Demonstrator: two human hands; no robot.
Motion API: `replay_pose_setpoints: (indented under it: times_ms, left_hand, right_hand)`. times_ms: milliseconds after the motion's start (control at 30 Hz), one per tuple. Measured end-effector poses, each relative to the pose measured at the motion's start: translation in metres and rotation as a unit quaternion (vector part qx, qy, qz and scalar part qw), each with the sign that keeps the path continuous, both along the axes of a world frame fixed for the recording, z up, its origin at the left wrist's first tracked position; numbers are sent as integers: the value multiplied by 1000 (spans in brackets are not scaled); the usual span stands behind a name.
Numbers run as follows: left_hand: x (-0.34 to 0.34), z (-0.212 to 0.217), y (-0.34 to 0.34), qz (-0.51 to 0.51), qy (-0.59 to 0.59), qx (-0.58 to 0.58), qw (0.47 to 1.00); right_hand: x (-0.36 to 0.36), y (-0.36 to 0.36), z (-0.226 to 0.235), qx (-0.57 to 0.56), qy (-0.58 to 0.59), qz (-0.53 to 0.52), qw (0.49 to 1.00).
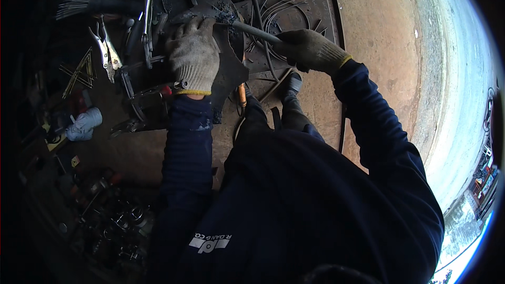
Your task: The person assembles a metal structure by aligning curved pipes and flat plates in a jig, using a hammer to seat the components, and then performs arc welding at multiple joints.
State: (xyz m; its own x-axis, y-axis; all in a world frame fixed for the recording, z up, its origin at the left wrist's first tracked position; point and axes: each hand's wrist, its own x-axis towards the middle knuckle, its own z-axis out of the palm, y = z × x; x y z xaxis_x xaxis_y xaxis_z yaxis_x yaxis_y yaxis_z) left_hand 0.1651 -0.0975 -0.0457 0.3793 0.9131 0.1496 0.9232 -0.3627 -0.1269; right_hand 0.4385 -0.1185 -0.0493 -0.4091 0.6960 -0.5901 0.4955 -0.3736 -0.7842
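Note:
My right hand [310,50], in a dark work glove, is closed around a grey metal bar [256,32]. The bar slants left to a dark, crusted spot on the bench top. My left hand [195,55], in a pale knit glove with a yellow cuff, lies palm down on a dark metal plate [230,66], left of the bar's far end. Its fingers are stretched forward; what lies beneath them is hidden. Left of that hand stands a long chrome locking clamp [148,16]. Farther left are silver locking pliers [108,52].
Coiled wire [286,16] lies on a flat metal sheet beyond the bar. An orange handle [242,94] hangs by the plate's edge. To the left are thin rods [80,73], a bristle-ended bundle [73,5] and a pale blue cloth [84,124]. A dark cable crosses the sheet.

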Motion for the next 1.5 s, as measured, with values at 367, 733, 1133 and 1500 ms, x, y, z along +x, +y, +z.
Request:
replay_pose_setpoints:
  times_ms: [367,733,1133,1500]
  left_hand:
    - [-6,-4,10,-68,4,-66,996]
    - [-10,-6,13,-103,-17,-91,990]
    - [-9,-2,13,-94,10,-110,989]
    - [-9,-3,14,-102,11,-111,989]
  right_hand:
    - [-67,-78,-2,-115,41,-205,971]
    - [-56,-77,-15,-46,61,-208,975]
    - [-39,-71,2,-6,50,-131,990]
    - [-45,-75,7,-80,68,-178,978]
